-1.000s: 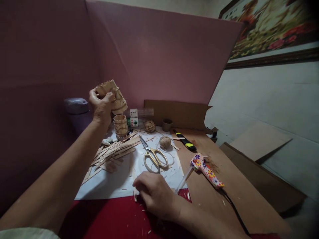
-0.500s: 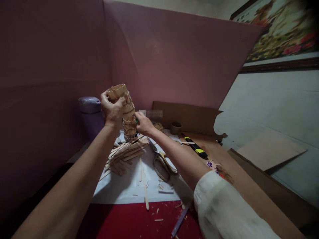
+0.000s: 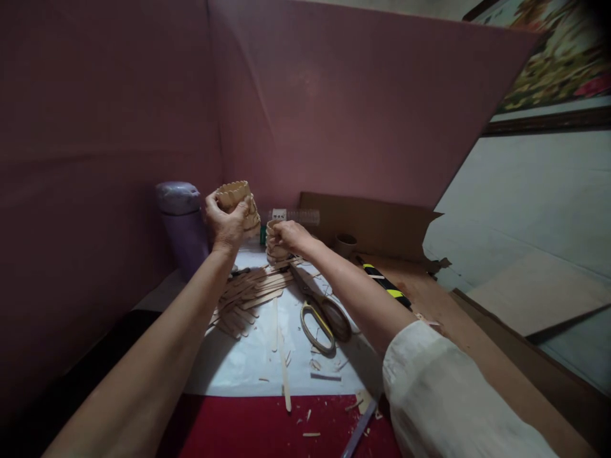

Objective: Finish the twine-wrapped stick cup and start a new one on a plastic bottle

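Note:
A round holder made of craft sticks [image 3: 233, 191] is raised at the left, its open top facing up. My left hand [image 3: 228, 222] is closed around it, thumb over the near side. A smaller craft-stick cup [image 3: 275, 253] stands lower, to the right of it. At its rim is my right hand [image 3: 292, 235], fingers closed on the cup's upper edge. The two stick pieces are apart. Below them a heap of loose craft sticks [image 3: 258, 289] lies on white paper [image 3: 229, 375]. Large scissors [image 3: 317, 312] rest beside the heap, under my right forearm.
A purple bottle [image 3: 181, 222] stands at the left by the pink wall. A black and yellow cutter knife [image 3: 389, 283] lies on the brown board at right. Behind are a small brown pot [image 3: 345, 243] and a clear ridged container [image 3: 308, 217]. Scraps litter the red surface [image 3: 238, 426].
The large holder has been lowered slightly and moved right with my left hand. The small cup has shifted right, away from it, with my right hand. The camera view has also shifted a little.

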Motion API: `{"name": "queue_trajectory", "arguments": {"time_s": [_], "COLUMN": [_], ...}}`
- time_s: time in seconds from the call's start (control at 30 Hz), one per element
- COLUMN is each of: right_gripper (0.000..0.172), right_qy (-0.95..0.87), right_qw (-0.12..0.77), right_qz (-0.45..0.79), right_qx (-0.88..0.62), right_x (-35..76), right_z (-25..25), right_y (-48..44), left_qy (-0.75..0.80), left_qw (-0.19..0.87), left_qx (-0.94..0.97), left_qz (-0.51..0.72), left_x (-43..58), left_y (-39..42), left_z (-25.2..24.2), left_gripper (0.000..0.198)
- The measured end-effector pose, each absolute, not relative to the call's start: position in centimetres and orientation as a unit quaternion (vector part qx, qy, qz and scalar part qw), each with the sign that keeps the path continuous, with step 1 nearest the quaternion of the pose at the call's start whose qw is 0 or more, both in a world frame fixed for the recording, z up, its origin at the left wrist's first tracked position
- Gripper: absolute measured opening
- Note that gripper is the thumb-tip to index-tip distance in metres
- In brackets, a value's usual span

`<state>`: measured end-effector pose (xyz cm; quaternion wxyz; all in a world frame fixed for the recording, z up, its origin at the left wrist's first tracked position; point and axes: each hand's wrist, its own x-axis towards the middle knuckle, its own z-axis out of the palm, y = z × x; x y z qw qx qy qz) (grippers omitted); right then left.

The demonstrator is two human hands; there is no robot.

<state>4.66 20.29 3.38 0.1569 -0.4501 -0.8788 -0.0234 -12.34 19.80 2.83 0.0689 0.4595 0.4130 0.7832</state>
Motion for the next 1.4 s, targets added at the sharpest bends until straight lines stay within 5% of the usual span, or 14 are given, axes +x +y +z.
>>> {"name": "queue_trajectory", "arguments": {"time_s": [0.5, 0.73, 1.0, 1.13, 1.4], "right_gripper": [0.026, 0.03, 0.03, 0.022, 0.01], "right_qy": [-0.865, -0.857, -0.843, -0.839, -0.784], "right_qw": [0.179, 0.207, 0.216, 0.259, 0.431], "right_qz": [-0.031, -0.026, -0.044, -0.041, 0.079], "right_qx": [-0.467, -0.471, -0.49, -0.477, -0.439], "right_x": [4.0, 4.4, 6.6, 8.0, 11.1], "right_z": [2.5, 3.1, 4.8, 5.3, 2.5], "right_y": [19.8, 19.0, 14.9, 9.8, 1.4], "left_qy": [0.606, 0.686, 0.67, 0.678, 0.625], "left_qw": [0.118, 0.095, 0.019, 0.041, 0.11], "left_qx": [0.439, 0.462, 0.621, 0.612, 0.652], "left_qz": [0.653, 0.554, 0.406, 0.405, 0.414], "left_x": [-11.6, -13.3, -13.4, -14.0, -15.1], "left_y": [19.0, 18.2, 18.3, 19.1, 19.5], "left_z": [-2.3, -0.1, 1.4, 1.9, 3.5], "left_gripper": [0.055, 0.041, 0.056, 0.043, 0.058]}}
